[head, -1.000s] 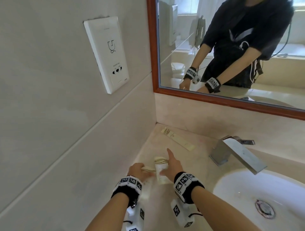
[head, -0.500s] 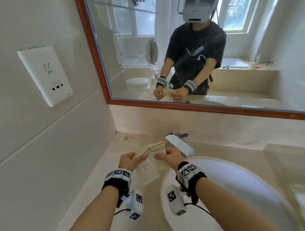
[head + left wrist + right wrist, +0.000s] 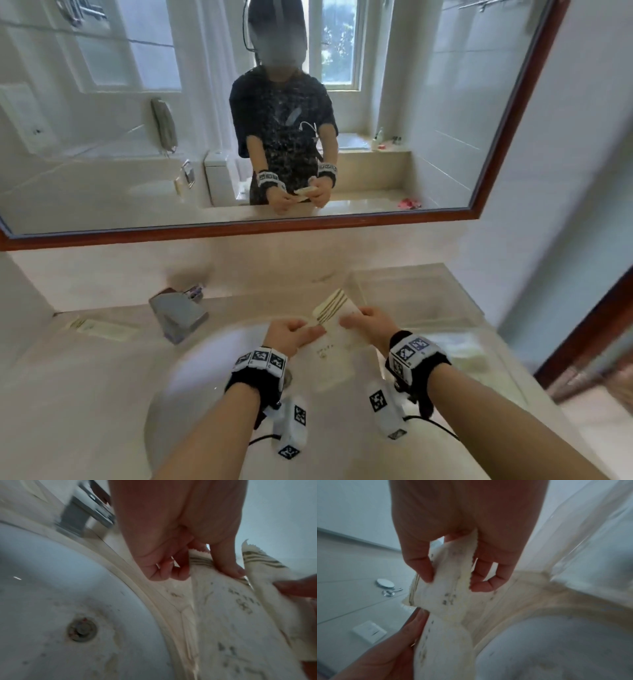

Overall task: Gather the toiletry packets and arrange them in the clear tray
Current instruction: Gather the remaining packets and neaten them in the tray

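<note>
I see my left hand [image 3: 291,337] and right hand [image 3: 368,323] each pinching cream toiletry packets [image 3: 334,317], apparently two, mid-frame above the sink [image 3: 191,383].

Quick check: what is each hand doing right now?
Left hand: pinches a toiletry packet.
Right hand: pinches a striped packet.

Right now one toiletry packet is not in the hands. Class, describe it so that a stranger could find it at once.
Start at the white basin and the steel faucet behind it. On the counter left of the faucet, near the corner of the wall, lies a long narrow packet, flat and alone. The other packets are held up over the basin in both hands.
</note>
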`<state>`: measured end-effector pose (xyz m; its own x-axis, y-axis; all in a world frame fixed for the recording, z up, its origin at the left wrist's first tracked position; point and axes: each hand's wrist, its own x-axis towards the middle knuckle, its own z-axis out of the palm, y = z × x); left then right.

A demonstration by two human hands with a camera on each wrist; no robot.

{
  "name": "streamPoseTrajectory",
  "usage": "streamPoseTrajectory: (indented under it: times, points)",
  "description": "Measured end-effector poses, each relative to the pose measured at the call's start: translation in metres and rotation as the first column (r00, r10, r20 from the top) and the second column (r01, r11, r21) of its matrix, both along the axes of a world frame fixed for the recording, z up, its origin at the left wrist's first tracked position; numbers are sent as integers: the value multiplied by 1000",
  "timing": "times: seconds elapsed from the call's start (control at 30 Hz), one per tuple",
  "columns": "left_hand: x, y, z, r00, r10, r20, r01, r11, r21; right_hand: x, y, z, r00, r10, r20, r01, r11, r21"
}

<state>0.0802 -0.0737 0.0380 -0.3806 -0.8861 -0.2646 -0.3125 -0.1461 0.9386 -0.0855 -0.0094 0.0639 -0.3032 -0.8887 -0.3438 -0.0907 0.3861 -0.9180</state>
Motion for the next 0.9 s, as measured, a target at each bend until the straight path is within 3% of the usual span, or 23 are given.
streamPoseTrajectory:
  times: [0.17, 0.37, 0.47, 0.6, 0.7, 0.8, 0.9]
  points:
    - [-89, 18, -16, 997, -33, -63, 30, 998, -51, -88, 45, -8, 984, -157, -89, 157, 988, -2]
    - [-154, 32, -38, 998, -67, 7, 67, 996, -57, -163, 77, -31, 914, -134, -382, 150, 989, 13]
    - [-166, 33, -52, 987, -123, 104, 126, 992, -24, -179, 86, -39, 809, -48, -586, 123, 988, 90]
    - [-164, 39, -63, 943, -242, 231, 251, 968, -12, -190, 92, -50, 676, 152, -721, 65, 963, 263]
    - [-162, 44, -64, 877, -342, 336, 382, 923, -57, -194, 97, -56, 553, 357, -752, 39, 891, 452]
    - [-161, 50, -60, 823, -391, 412, 453, 889, -63, -194, 100, -66, 523, 462, -716, 59, 818, 572]
    - [-160, 54, -55, 733, -461, 500, 568, 820, -76, -192, 99, -74, 497, 493, -714, 64, 800, 597]
